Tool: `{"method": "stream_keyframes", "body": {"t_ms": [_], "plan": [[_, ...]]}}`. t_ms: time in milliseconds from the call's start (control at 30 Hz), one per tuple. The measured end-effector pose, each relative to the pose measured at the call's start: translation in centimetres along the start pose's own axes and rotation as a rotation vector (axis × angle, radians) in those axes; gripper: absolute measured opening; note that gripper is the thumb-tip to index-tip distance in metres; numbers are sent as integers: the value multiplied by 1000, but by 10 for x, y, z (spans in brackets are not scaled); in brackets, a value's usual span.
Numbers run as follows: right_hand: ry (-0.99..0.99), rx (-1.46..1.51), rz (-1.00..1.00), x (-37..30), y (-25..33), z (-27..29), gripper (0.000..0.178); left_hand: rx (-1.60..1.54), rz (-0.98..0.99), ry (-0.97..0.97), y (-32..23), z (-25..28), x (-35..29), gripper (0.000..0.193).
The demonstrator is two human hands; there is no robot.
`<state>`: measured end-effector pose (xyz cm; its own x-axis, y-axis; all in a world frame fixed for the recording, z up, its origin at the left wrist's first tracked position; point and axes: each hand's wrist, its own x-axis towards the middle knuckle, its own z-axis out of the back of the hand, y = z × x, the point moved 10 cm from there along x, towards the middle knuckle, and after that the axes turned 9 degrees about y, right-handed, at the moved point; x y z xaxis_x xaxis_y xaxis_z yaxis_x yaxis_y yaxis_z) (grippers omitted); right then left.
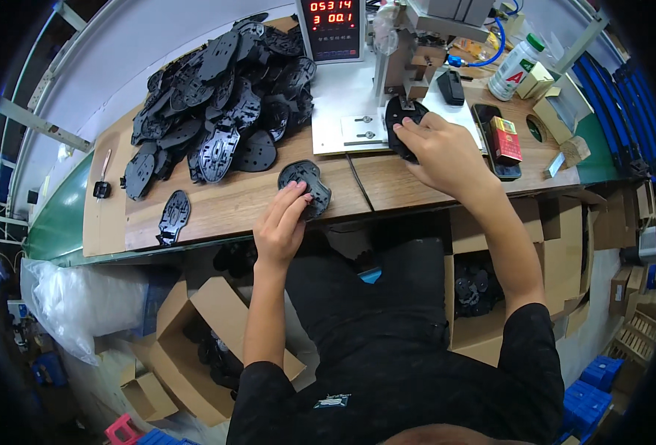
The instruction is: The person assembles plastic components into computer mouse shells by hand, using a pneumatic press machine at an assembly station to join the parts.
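At the foot of the press (412,59), my right hand (443,152) grips a black oval plastic shell (400,111), which looks like a computer mouse base. The shell lies under the press head, and my fingers cover part of it. Near the table's front edge, my left hand (282,222) has its fingers closed over another black plastic shell (302,172) with moulded ribs and cutouts. A large heap of similar shells (220,96) rises at the back left. One single shell (173,216) lies apart, left of my left hand.
A red digital display (332,30) stands behind the metal base plate (335,130). To the right are a red box (506,139) on a dark phone-like object, a white bottle (515,68) and a small black part (451,87). Cardboard boxes (220,311) stand below the table.
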<state>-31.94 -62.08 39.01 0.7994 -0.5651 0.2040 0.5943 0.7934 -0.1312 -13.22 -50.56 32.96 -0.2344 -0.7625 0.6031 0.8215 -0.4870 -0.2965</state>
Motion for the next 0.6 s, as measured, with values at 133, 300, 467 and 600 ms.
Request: {"method": "stream_keyframes", "body": {"t_ms": [133,300,467,600], "plan": [[-5,-12,7,0,1,0,45,-16,2,-116,4,6,-7,33],[13,-5,15,1,1,-3,44,51,108,-241,8,17,-14,24],[0,-16,27,0,3,0,41,96,184,-306,16,17,-27,19],[12,-37,39,2,7,0,40,69,223,-359,20,22,-29,17]]}}
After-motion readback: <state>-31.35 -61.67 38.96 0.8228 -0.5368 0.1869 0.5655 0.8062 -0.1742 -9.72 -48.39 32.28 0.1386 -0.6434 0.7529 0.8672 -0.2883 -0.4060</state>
